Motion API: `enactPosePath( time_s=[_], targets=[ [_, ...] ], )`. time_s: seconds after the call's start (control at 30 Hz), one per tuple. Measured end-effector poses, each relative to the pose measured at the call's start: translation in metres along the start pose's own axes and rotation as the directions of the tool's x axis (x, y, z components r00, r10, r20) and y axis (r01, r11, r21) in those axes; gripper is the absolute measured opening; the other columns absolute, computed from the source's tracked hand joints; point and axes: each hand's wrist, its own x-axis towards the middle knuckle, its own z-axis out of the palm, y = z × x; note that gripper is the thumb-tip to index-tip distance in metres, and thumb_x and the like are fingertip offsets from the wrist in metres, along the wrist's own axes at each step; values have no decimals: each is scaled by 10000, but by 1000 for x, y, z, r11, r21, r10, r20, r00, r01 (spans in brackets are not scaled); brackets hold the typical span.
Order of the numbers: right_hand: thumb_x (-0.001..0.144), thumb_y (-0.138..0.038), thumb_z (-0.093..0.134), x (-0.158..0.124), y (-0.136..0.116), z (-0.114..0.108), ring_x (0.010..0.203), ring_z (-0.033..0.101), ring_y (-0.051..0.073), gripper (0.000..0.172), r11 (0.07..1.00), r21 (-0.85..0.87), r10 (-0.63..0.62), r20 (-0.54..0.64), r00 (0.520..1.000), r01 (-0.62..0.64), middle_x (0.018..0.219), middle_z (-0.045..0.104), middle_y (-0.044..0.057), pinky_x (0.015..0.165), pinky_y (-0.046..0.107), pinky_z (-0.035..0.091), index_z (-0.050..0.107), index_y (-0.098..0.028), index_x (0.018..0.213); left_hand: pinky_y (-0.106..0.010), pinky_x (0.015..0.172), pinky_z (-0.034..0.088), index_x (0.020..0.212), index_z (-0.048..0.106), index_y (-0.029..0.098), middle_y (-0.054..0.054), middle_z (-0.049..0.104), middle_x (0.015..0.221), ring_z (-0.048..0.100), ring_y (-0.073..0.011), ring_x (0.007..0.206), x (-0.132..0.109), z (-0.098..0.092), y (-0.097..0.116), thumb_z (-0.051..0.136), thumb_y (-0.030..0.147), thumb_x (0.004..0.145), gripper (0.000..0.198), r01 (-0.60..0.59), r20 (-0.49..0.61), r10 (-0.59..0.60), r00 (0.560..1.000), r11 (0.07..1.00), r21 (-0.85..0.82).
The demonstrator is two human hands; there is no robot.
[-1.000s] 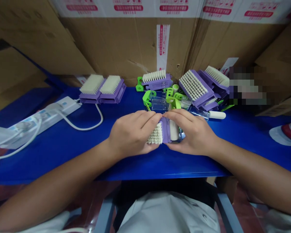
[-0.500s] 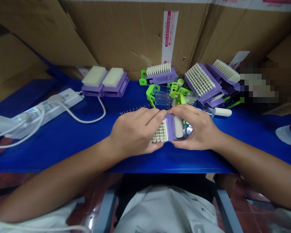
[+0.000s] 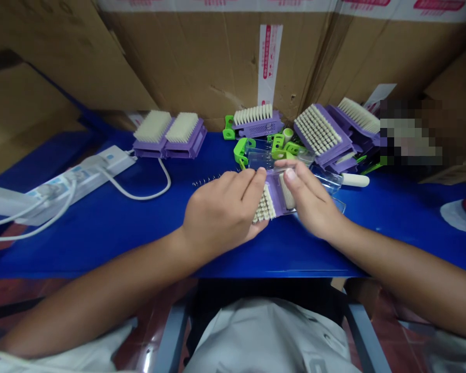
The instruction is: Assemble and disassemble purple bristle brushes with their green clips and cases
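Note:
Near the middle of the blue table, a purple brush part [image 3: 278, 194] with cream bristles is tilted between both hands. My left hand [image 3: 227, 207] wraps round its left, bristled side. My right hand [image 3: 314, 199] is at its right end, with the thumb over a pale ribbed block [image 3: 288, 190] and the fingers beyond it. A clear plastic piece [image 3: 338, 205] shows beside and under my right hand; how it meets the purple part is hidden. Just behind the hands lie green plastic parts [image 3: 242, 150] and more clear pieces.
Two purple brush pieces [image 3: 185, 135] stand back left, near a white power strip [image 3: 72, 184] with cables. More purple brushes [image 3: 320, 132] are piled back right, near a white handle [image 3: 355, 180]. Cardboard boxes [image 3: 202, 62] line the rear edge.
My right hand has shifted its grip, its thumb now on top of the ribbed block. The purple part has tilted slightly, and more of the clear piece shows at the right.

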Motion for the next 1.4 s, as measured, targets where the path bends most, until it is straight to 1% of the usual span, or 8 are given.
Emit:
enactPosePath(
  time_s=[0.1,0.2,0.37,0.47,0.73,0.97,1.17,1.4],
  targets=[
    [990,-732,461,3,1,6,787,597,179,543,991,92,102,-26,994,-99,802,608,6,679,310,509,603,-220,878,-393,599,557,1290,633,-28,-196,761,1076,720,-293,827,7,-1,9,636,346,908,535,-49,22,48,999,998,43],
    [935,-761,540,7,1,4,652,490,135,564,974,196,127,-45,991,-116,705,521,-28,574,277,423,536,-222,768,-388,568,540,1287,638,-34,-199,763,1043,719,-289,809,15,-2,13,598,332,935,509,-89,37,87,996,994,60],
    [904,-805,538,10,1,-2,636,466,128,606,988,142,75,-98,992,-61,683,493,-34,570,285,388,533,-218,755,-377,542,518,1276,650,-23,-180,771,1007,725,-282,796,24,-1,15,565,287,955,454,-100,-8,101,995,991,94],
    [895,-824,527,11,3,-2,629,482,132,617,994,103,60,-126,990,-47,673,495,-36,573,293,395,523,-226,747,-374,564,517,1301,642,-4,-185,770,1027,724,-280,805,22,1,14,556,272,952,453,-86,15,85,996,992,88],
    [902,-826,516,6,3,5,670,558,159,595,994,98,61,-83,995,-53,711,545,-24,617,322,465,511,-241,791,-392,587,520,1316,629,-11,-187,768,1050,720,-286,811,9,2,12,559,290,957,474,-79,-4,79,997,995,68],
    [915,-814,510,6,4,7,653,539,150,587,995,89,49,-83,995,-42,694,536,-30,608,311,469,526,-241,789,-392,594,520,1358,605,15,-186,764,1098,720,-290,847,6,3,12,542,295,959,491,-59,37,58,998,998,33],
    [950,-780,489,4,5,7,654,535,147,555,996,85,31,-78,996,-24,702,526,-32,611,309,477,535,-243,820,-407,573,530,1339,608,-4,-181,770,1086,718,-292,829,6,3,11,544,291,957,486,-78,11,78,997,996,31],
    [937,-786,509,3,3,7,638,499,137,558,990,131,69,-74,995,-59,697,497,-38,598,303,453,520,-245,801,-396,591,529,1326,618,-12,-175,773,1078,729,-290,846,5,5,8,567,296,945,492,-104,-20,105,994,994,25]
  ],
)
